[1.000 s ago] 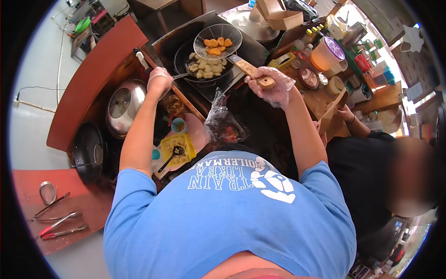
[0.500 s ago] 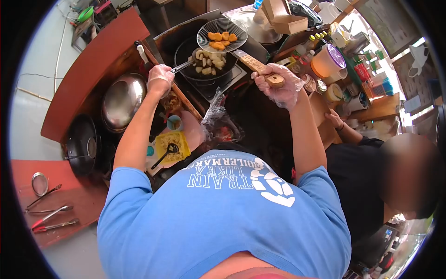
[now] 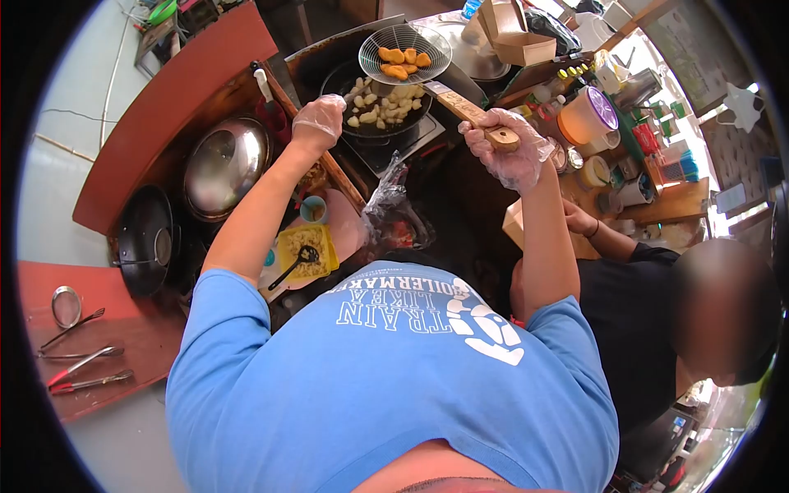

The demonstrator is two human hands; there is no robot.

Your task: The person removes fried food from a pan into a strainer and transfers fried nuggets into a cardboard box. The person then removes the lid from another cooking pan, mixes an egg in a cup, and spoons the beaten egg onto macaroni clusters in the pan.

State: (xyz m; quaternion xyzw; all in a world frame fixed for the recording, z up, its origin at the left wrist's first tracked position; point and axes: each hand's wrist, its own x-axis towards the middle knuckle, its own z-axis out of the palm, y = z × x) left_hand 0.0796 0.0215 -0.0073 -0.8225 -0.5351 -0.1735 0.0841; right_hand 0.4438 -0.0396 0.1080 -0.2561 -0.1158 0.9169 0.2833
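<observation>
My right hand, in a clear plastic glove, is closed around the wooden handle of a wire strainer. Several orange-brown fried pieces lie in the strainer, above the far side of the pan. My gloved left hand is closed on a metal utensil, mostly hidden, at the pan's left edge. Pale chunks sit in the dark pan on the stove.
A yellow tub with a black spoon and a blue cup stand near my left forearm. Metal bowl and black wok are left. A co-worker at right handles a cardboard box. Jars and a purple-lidded tub stand beyond.
My left hand has moved up and right, nearer the pan. The strainer and my right hand have shifted slightly right in view. The pale chunks are spread differently in the pan. The co-worker's box has moved.
</observation>
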